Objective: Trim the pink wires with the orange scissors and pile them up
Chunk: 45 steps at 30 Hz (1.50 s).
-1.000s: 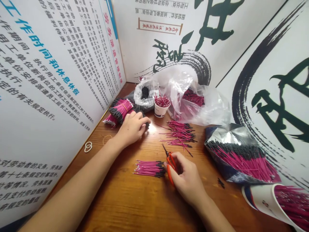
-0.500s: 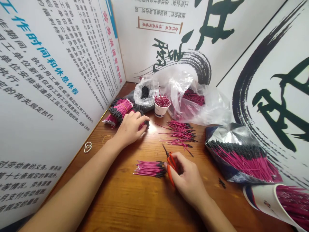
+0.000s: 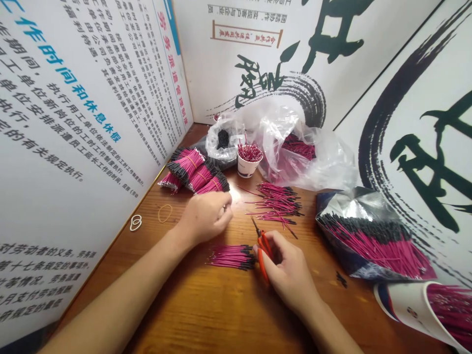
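My left hand (image 3: pixel 206 215) rests on the wooden table (image 3: pixel 206 309) just in front of the banded bundles of pink wires (image 3: pixel 195 173), fingers curled in; whether it holds anything is hidden. My right hand (image 3: pixel 289 270) is closed round small orange-handled snips (image 3: pixel 261 246), their tips pointing up and away. A loose flat bunch of pink wires with black ends (image 3: pixel 232 256) lies between my hands, touching the snips' side. A scattered heap of pink wires (image 3: pixel 275 202) lies beyond the snips.
Printed boards wall the table on the left, back and right. A paper cup of wires (image 3: pixel 249 161) and clear plastic bags (image 3: pixel 302 152) stand at the back. A foil bag of wires (image 3: pixel 368 236) and a tipped cup (image 3: pixel 424 307) lie at right. Rubber bands (image 3: pixel 147 219) lie at left.
My left hand has drawn back from the banded bundles toward me, leaving them lying uncovered. My right hand with the snips has stayed put.
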### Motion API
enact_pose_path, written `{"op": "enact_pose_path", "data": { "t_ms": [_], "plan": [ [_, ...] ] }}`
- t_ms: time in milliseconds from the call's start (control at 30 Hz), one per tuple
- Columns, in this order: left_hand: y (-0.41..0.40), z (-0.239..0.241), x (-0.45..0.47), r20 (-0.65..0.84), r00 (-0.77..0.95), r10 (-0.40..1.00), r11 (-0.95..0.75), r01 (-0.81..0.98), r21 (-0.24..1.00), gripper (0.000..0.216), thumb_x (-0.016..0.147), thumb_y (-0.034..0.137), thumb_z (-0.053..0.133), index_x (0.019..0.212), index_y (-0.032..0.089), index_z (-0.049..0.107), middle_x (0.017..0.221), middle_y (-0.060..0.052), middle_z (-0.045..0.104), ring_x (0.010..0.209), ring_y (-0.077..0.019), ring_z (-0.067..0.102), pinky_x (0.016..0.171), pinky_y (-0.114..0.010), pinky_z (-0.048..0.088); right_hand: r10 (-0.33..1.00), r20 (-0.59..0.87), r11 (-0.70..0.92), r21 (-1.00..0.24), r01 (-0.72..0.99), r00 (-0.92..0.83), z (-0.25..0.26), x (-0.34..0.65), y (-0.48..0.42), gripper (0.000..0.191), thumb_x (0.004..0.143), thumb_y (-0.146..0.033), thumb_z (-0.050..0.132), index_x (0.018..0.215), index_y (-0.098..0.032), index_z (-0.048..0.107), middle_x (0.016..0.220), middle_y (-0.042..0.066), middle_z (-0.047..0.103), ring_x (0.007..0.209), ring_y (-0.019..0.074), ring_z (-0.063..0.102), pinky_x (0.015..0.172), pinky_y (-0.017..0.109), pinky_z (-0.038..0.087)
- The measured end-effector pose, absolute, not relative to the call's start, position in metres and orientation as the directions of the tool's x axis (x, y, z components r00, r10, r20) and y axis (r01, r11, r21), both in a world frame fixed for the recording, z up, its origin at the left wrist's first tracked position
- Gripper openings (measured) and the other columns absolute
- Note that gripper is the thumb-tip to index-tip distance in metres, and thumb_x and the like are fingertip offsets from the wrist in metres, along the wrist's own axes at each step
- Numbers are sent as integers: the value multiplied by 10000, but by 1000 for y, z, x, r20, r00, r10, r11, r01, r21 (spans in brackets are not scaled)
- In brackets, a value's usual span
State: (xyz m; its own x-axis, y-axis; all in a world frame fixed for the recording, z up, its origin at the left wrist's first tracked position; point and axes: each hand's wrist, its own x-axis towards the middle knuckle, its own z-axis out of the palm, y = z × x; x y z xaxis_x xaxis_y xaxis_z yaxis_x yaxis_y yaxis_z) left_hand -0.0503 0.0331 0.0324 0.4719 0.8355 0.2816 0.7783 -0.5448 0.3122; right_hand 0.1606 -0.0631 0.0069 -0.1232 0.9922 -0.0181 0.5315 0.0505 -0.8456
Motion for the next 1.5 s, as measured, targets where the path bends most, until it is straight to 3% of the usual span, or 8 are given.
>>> {"op": "enact_pose_path", "data": {
  "t_ms": [100,200,333,533,633,867,1500],
  "plan": [
    [12,31,-43,129,537,834,-544,757,362,138,866,221,434,756,200,514,724,-11,610,657,-170,542,602,-290,343,995,0,57,-837,544,-104,6,161,-63,149,908,-329,554,836,-198,561,674,-8,586,565,129,510,533,223,388],
    [-4,28,-39,113,561,820,-539,689,486,182,914,213,364,789,202,496,741,-7,592,676,-165,537,637,-290,368,995,14,66,-843,534,-101,5,161,-62,158,911,-338,552,839,-198,561,674,-9,581,569,130,509,542,223,393],
    [-19,20,-34,129,398,908,-374,635,675,214,993,290,321,906,209,498,707,22,537,642,-146,518,636,-282,367,993,17,73,-859,507,-115,7,160,-63,177,920,-352,552,832,-199,548,663,-20,553,568,124,494,544,220,388],
    [-28,7,-33,222,232,947,-294,348,890,151,989,288,396,933,200,505,760,20,514,680,-121,491,648,-247,397,978,50,149,-847,510,-202,13,157,-68,155,929,-334,540,852,-200,539,691,-21,542,599,124,481,566,222,379],
    [-26,7,-33,286,192,939,-333,298,895,149,970,265,435,879,190,527,787,1,517,716,-127,493,671,-250,419,970,43,166,-836,523,-239,14,157,-71,165,928,-338,544,842,-198,560,671,-25,538,585,120,466,560,226,364],
    [-24,12,-35,422,166,891,-453,385,804,99,940,231,512,885,193,585,891,-45,571,893,-177,543,822,-313,450,971,56,187,-779,598,-232,12,155,-71,208,921,-377,553,834,-195,600,628,-21,539,558,125,465,534,224,355],
    [-24,13,-35,410,168,896,-443,370,817,104,929,241,532,858,188,585,856,-47,598,842,-175,559,765,-309,468,972,42,177,-778,603,-231,10,156,-70,151,901,-339,579,848,-201,609,626,-28,548,553,122,472,524,220,350]
  ]
}}
